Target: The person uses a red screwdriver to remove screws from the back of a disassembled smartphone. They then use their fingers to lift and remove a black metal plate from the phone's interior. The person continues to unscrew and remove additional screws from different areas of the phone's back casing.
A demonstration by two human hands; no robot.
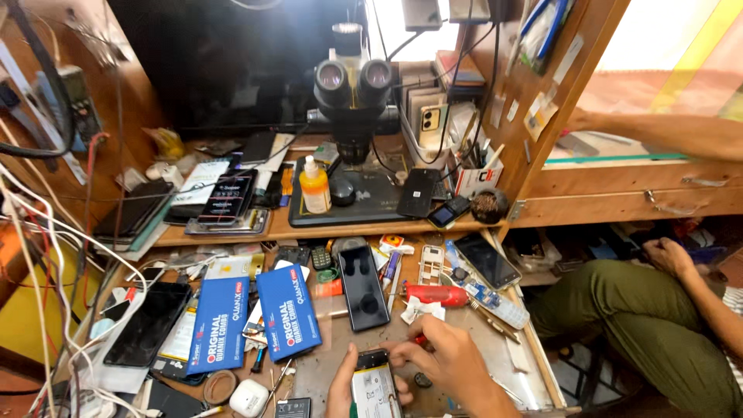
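— Down at the near edge of the table point(325, 364), low in the view: an opened phone point(373, 387), back cover off, pale battery showing.

— Held how?

— Clamped by the left hand point(339, 391), thumb up along the phone's left side. Grip closed on it, keeping it just above the table.

— And the right hand point(445, 364)?

— Curled over the phone's top right corner, fingertips touching the frame. Cannot tell whether pinching a small tool or only pressing; a reddish bit just above the knuckles, perhaps a driver handle, too blurred to call.

— Step in hand, then?

— By the look of it, fine work at the upper end of the open body. Taking apart or putting together, impossible to say which.

— Calling for what next?

— Probably a steady left grip and small, careful fingertip motion at that corner, away from the battery.

— Round about?

— Just beyond, a black phone point(364, 288) lying flat; to its right, a red tool point(436, 295). Off to the left, two blue boxes point(288, 311); near the left edge, a white earbud case point(249, 399). Further back on the shelf, a microscope point(352, 85) and a yellow bottle point(315, 188). Far right and well apart, another person's hand point(667, 255) resting on a knee.
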